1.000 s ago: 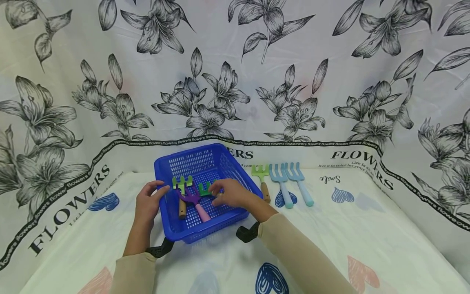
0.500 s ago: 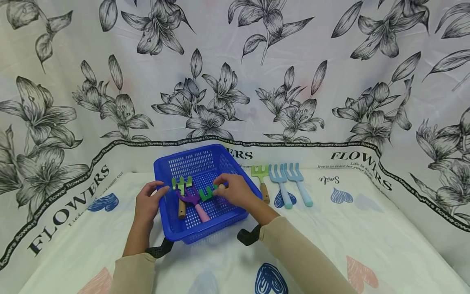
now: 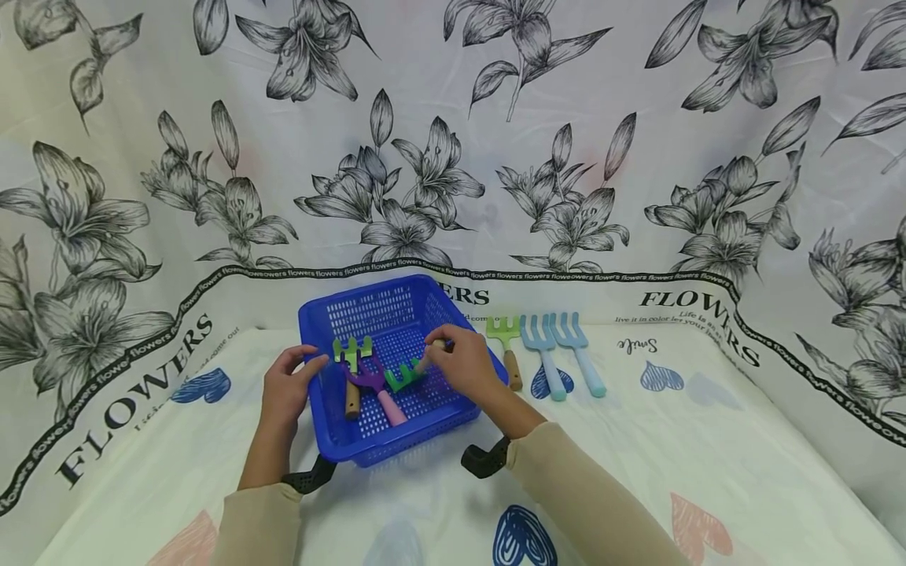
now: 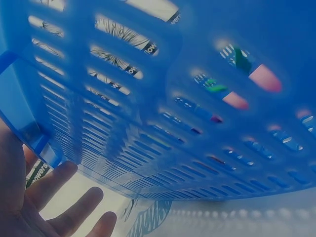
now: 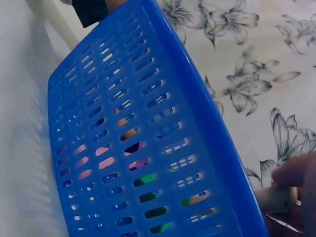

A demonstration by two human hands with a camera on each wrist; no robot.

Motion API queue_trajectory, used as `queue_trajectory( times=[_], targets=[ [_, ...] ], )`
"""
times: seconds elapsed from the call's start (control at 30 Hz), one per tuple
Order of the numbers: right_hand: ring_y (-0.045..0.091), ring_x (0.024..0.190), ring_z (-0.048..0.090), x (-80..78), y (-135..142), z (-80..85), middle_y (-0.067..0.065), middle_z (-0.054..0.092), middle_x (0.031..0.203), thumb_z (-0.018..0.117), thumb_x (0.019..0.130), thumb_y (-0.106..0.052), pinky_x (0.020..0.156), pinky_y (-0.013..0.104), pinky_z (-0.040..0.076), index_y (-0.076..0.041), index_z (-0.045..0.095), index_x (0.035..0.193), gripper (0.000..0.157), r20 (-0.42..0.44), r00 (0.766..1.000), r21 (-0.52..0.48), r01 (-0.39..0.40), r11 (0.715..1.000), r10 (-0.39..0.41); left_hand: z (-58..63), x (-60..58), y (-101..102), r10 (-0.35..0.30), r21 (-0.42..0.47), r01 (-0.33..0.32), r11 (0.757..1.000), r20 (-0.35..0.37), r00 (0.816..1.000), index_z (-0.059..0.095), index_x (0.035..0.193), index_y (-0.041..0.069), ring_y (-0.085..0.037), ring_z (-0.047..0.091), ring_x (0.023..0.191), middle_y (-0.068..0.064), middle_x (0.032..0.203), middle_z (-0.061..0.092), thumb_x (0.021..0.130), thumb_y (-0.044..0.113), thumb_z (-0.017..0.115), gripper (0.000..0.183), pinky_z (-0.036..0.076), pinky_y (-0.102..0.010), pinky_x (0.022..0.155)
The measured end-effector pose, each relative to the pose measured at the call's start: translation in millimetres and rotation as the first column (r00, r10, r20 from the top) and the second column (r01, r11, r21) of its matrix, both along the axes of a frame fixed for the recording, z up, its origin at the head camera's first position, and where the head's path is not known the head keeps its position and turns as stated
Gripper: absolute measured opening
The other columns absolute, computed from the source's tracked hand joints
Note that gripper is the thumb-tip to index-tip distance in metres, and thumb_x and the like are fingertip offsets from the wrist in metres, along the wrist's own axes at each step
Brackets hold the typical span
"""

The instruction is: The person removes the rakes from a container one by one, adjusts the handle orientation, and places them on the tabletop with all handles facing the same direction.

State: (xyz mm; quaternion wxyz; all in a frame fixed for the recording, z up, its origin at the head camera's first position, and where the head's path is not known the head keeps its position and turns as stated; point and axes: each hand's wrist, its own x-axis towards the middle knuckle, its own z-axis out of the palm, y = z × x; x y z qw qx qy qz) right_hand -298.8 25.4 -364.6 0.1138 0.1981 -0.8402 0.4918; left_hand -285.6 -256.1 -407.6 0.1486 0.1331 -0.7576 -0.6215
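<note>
The right grip (image 3: 463, 362) is pinching the pale handle of a green fork (image 3: 403, 375), thumb and fingertips drawn together on it, over the right part of the blue basket (image 3: 418, 443). Right wrist view: the handle's end is showing beyond the basket's rim. The green fork is tilting, prongs lower and inside the basket; whether they are touching its floor, cannot tell. The left grip (image 3: 289, 377) is holding the basket's left rim, thumb and forefinger at the edge; in the left wrist view its other fingers are spreading loosely outside the wall.

Inside the basket, toward its left side, a purple fork (image 3: 371, 380) with a pink handle is partly covering a wooden-handled light-green fork (image 3: 353, 352).

Just right of the basket, a lime fork (image 3: 511, 368) is lying; farther right, two blue forks (image 3: 546, 363) are lying side by side. The basket is sitting on the cloth-covered counter (image 3: 439, 511); behind it a floral backdrop (image 3: 488, 236) is hanging.
</note>
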Motion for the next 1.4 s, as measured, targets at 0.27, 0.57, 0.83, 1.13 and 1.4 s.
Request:
queue_trajectory(
  times=[0.27, 0.57, 0.83, 1.13, 1.4],
  targets=[
    [0.016, 0.069, 0.054, 7.9, 8, 0.9, -0.003, 0.064, 0.086, 0.063, 0.094, -0.019, 0.054, 0.026, 0.044, -0.016, 0.070, 0.098, 0.009, -0.034, 0.992, -0.065, 0.120, 0.991, -0.122, 0.7, 0.5, 0, -0.001, 0.002, 0.001, 1.000, 0.011, 1.000, 0.052, 0.128, 0.010, -0.044, 0.038, 0.134, -0.014, 0.154, 0.032, 0.093, 0.038, 0.065, 0.046, 0.037, -0.059, 0.101],
    [0.023, 0.074, 0.060, 17.5, 31, 4.2, 0.006, 0.065, 0.090, 0.060, 0.097, -0.016, 0.058, 0.028, 0.049, -0.007, 0.069, 0.107, 0.016, -0.025, 0.996, -0.233, 0.078, 0.969, -0.086, 1.5, 0.8, 0, -0.012, 0.002, 0.012, 1.000, 0.008, 1.000, 0.051, 0.128, 0.010, -0.045, 0.038, 0.134, -0.014, 0.155, 0.031, 0.092, 0.042, 0.064, 0.050, 0.037, -0.059, 0.101],
    [0.039, 0.092, 0.067, 33.0, 52, 22.4, 0.025, 0.065, 0.106, 0.055, 0.097, -0.001, 0.083, 0.049, 0.055, 0.008, 0.065, 0.110, 0.018, 0.005, 0.999, -0.337, 0.040, 0.941, -0.041, -0.4, 0.1, -1, -0.007, -0.001, 0.007, 1.000, -0.009, 1.000, 0.051, 0.128, 0.010, -0.045, 0.040, 0.132, -0.015, 0.154, 0.032, 0.092, 0.041, 0.064, 0.049, 0.037, -0.060, 0.100],
    [0.033, 0.090, 0.069, 9.4, 89, 12.6, 0.019, 0.068, 0.106, 0.059, 0.097, -0.009, 0.082, 0.032, 0.056, 0.002, 0.066, 0.112, 0.020, 0.000, 0.997, -0.339, 0.078, 0.937, -0.083, 1.8, 0.7, 0, -0.013, 0.007, 0.013, 1.000, 0.000, 1.000, 0.051, 0.127, 0.010, -0.044, 0.038, 0.133, -0.014, 0.155, 0.032, 0.092, 0.042, 0.064, 0.049, 0.037, -0.060, 0.101],
    [0.033, 0.092, 0.068, 7.5, 119, 11.0, 0.018, 0.066, 0.109, 0.058, 0.097, -0.007, 0.080, 0.026, 0.056, 0.004, 0.064, 0.114, 0.021, 0.008, 0.991, -0.317, 0.126, 0.940, -0.130, 1.9, 2.0, 0, -0.009, 0.005, 0.009, 1.000, 0.000, 1.000, 0.051, 0.128, 0.010, -0.045, 0.039, 0.133, -0.014, 0.155, 0.031, 0.092, 0.041, 0.064, 0.049, 0.037, -0.060, 0.100]
  ],
)
